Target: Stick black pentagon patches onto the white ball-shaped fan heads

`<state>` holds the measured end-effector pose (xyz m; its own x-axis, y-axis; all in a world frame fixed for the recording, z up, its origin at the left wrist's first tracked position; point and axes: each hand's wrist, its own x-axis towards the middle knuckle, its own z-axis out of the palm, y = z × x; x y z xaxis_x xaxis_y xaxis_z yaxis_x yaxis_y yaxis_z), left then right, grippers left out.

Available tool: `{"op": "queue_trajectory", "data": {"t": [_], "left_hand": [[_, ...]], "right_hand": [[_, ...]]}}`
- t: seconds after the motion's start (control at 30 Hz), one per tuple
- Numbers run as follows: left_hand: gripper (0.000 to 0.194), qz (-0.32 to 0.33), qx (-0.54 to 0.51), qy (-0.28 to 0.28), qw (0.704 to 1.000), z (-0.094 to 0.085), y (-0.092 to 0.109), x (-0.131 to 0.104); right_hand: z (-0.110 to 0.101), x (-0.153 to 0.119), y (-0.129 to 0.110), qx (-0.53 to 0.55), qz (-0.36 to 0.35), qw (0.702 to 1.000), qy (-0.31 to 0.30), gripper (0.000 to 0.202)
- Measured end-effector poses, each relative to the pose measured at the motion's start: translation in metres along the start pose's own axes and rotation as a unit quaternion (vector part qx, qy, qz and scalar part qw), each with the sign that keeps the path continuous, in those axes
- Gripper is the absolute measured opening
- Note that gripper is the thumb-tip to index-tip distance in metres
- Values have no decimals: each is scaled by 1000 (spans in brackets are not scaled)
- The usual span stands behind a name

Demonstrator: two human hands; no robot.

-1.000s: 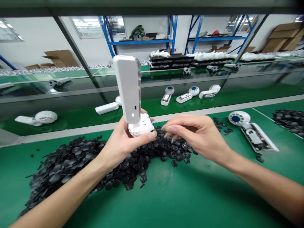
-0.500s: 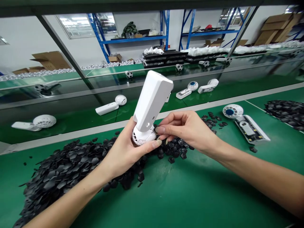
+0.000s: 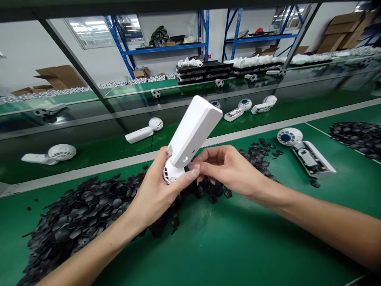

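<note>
The left hand [image 3: 154, 194] grips the round head of a white fan [image 3: 190, 137], its handle tilted up to the right. The right hand [image 3: 229, 171] pinches at the fan's head, above a heap of black pieces [image 3: 80, 210] on the green table [image 3: 238, 238]. An opened fan [image 3: 306, 153] lies to the right.

No text, label, brand, number or sign can be read on anything here.
</note>
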<state>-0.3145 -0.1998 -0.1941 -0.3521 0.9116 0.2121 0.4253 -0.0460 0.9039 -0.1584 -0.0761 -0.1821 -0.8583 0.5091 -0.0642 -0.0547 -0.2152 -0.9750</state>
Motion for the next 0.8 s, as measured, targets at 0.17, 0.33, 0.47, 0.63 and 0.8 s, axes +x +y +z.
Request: {"op": "queue_trajectory", "data": {"t": [0.17,0.33,0.47,0.63,0.8], "left_hand": [[26,23,19,52,998,1,4,-2],[27,57,6,75,996,-2,1,-1],[27,88,-21,57,994,3,-5,-5],[36,114,-26,60,991,9,-6,-14],[37,92,-41,59,993,9,-1,-14]], "right_hand": [[-2,-8,-1,-31,5,998,-63,24],[-8,-3,2,-95,-52,989,-101,32],[-5,4,13,-30,-42,984,-172,77],[-2,3,13,12,-41,970,-241,80],[1,-1,6,15,-13,980,-196,84]]}}
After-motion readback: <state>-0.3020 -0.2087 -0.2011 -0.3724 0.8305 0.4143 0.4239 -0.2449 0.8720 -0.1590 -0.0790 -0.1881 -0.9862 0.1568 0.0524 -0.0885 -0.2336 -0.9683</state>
